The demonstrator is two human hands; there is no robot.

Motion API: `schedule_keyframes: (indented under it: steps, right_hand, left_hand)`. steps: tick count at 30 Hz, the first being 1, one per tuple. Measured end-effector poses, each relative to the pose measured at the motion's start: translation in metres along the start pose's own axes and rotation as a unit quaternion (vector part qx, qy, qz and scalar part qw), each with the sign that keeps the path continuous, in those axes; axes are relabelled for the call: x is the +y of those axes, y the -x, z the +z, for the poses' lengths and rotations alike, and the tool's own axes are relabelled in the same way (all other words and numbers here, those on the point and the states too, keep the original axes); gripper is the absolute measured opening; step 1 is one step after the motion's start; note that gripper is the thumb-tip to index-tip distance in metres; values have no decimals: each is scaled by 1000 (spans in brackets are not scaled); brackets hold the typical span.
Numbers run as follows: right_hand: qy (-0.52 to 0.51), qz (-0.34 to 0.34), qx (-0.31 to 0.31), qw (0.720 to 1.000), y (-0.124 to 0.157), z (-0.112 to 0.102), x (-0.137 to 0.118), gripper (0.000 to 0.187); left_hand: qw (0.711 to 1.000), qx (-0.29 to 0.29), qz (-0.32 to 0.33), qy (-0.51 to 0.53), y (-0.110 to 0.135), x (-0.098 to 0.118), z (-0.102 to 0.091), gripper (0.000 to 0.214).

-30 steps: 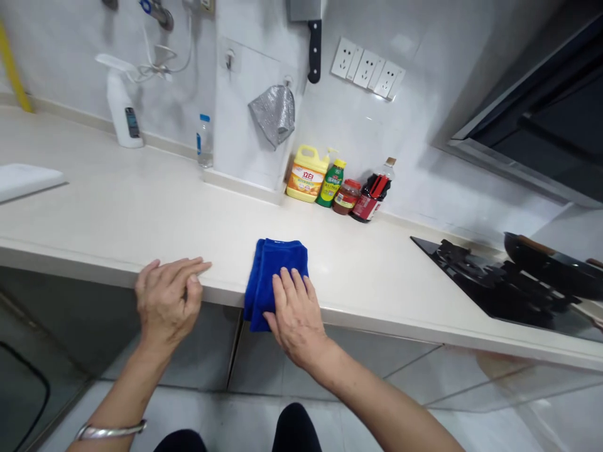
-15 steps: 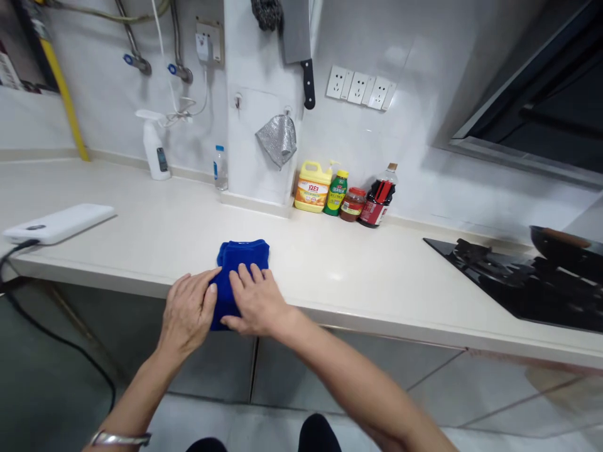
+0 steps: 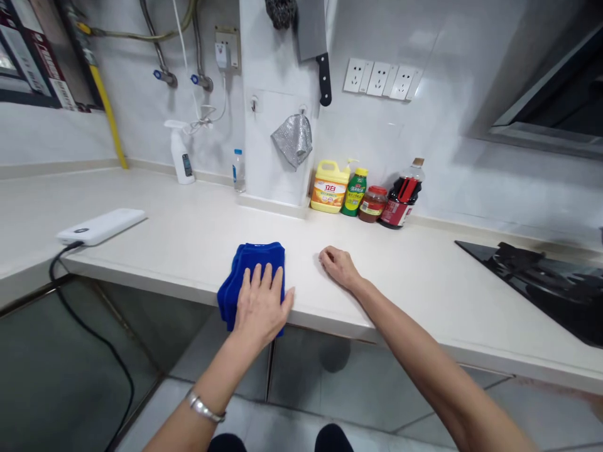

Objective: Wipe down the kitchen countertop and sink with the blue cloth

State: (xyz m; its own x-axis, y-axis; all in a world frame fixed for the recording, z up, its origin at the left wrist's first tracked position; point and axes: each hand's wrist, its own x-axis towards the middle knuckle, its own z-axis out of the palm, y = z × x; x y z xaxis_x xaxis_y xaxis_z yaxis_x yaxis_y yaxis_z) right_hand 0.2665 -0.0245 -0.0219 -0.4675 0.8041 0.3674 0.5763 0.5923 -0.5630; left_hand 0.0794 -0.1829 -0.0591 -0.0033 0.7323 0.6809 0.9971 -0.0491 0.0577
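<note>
Cloth, blue, soft-looking and folded, lies beneath spread left fingers.

A cloth lies on the counter under the left hand; bottles behind, rightward; stove farther right.

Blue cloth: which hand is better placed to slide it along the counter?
Probably the left hand: it lies flat on the blue cloth. The right hand is loosely curled at the counter, apart from the cloth.

Kitchen — black hob, hanging cleaver; sauce bottle
</note>
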Motion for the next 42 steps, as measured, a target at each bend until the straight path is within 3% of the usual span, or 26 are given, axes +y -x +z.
schedule_keyframes:
  steps: [4,9,13,17,24,27,30,38,42]
  right_hand:
    - [-43,-15,9,999,6,6,11,26]
    - [-153,8,-23,988,11,0,15,40]
    - [-85,-8,-18,996,14,1,13,41]
    - [12,-24,0,1000,11,5,15,34]
    - [59,-26,-74,995,-12,4,18,31]
    - [92,-15,-15,996,-17,12,20,29]
    - [143,-25,29,989,-15,20,23,26]
    - [168,-26,27,985,-15,22,20,25]
    - [176,-22,26,984,-16,23,19,25]
  left_hand:
    - [1000,-3,15,3,2,-5,2,52]
    - [998,-56,35,24,2,-55,-19,54]
    - [998,-56,35,21,6,-102,-31,55]
    - [998,-41,46,33,8,-135,-34,48]
    - [999,11,41,32,11,-181,-38,41]
    - [999,12,34,37,13,-202,-41,41]
    - [999,7,26,34,13,-219,-43,41]
    - [999,-31,11,11,11,-259,-51,47]
    - [999,-43,-5,6,10,-268,-54,50]
